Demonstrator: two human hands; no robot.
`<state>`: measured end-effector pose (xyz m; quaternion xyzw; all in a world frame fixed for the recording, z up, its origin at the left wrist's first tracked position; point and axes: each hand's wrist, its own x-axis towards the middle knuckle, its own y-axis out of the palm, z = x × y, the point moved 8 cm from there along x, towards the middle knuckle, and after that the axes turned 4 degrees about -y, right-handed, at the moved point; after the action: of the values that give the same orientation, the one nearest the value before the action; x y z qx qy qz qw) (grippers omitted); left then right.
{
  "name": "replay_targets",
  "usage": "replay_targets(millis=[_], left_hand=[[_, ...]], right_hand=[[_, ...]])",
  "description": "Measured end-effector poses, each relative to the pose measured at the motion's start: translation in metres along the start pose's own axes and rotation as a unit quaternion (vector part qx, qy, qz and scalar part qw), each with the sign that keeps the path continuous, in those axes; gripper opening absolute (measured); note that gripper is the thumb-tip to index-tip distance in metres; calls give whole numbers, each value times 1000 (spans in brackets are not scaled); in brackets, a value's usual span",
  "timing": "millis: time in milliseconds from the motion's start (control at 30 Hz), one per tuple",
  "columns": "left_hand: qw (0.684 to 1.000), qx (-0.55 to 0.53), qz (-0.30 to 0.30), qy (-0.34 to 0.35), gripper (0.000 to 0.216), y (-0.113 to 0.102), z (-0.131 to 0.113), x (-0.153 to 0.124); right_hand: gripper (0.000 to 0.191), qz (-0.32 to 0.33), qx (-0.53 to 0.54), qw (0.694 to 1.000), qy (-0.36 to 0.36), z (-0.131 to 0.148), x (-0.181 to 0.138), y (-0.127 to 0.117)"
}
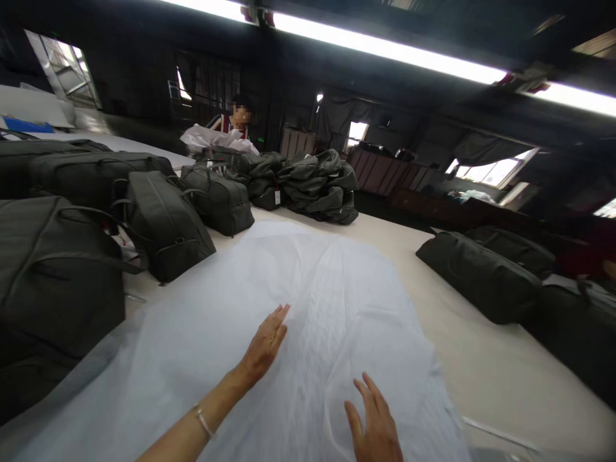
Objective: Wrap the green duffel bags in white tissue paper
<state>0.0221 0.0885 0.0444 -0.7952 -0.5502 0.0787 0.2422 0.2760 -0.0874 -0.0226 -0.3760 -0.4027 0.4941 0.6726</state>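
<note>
A large sheet of thin white tissue-like wrapping (308, 289) lies spread across the light table in front of me. My left hand (264, 343) rests flat on the sheet near its middle, fingers stretched out together, a thin bracelet on the wrist. My right hand (375, 423) is lower right, fingers apart and extended, lying on or just over the sheet. Neither hand holds anything.
Dark olive duffel bags (166, 224) stand along the left, a heap of dark bags (312, 183) lies at the far end, and more bags (486, 273) line the right. The pale table (486, 366) shows bare at right. A person (238, 122) with white wrapping is at the far end.
</note>
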Motion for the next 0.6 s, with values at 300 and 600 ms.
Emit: replay_targets(millis=[300,600], left_hand=[[914,361,132,129,60,67,25,-8],[899,410,105,110,45,39,52,-42]], right_hand=[[73,-8,-126,962,-243,58,10,77],[47,76,-27,990,-114,58,53,27]])
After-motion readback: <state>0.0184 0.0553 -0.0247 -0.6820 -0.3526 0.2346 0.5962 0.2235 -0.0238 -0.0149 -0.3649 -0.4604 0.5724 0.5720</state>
